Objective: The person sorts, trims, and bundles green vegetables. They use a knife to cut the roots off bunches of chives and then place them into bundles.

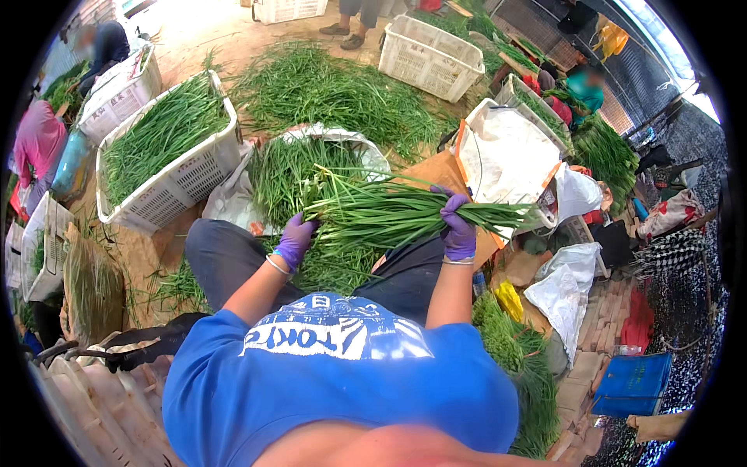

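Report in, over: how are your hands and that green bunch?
Left hand at pale end of green bunch. Right hand closed around its leaves. Bunch's middle uncovered; white sack just beyond.

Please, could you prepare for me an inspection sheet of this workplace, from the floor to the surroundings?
Surface: tan floor, strewn with loose green leaves.
Job's things: bundle of long green leaves, held above the lap; open white sack in front, with more leaves.
Clutter: blue folder, yellow bag and crumpled white plastic, all at right.
Grip: right hand, purple-gloved, closed around the bundle; left hand, also gloved, at its pale end, hold unclear.
Cables: nothing seen for certain.
Surroundings: leaf-filled white crate at left; person in pink beyond.
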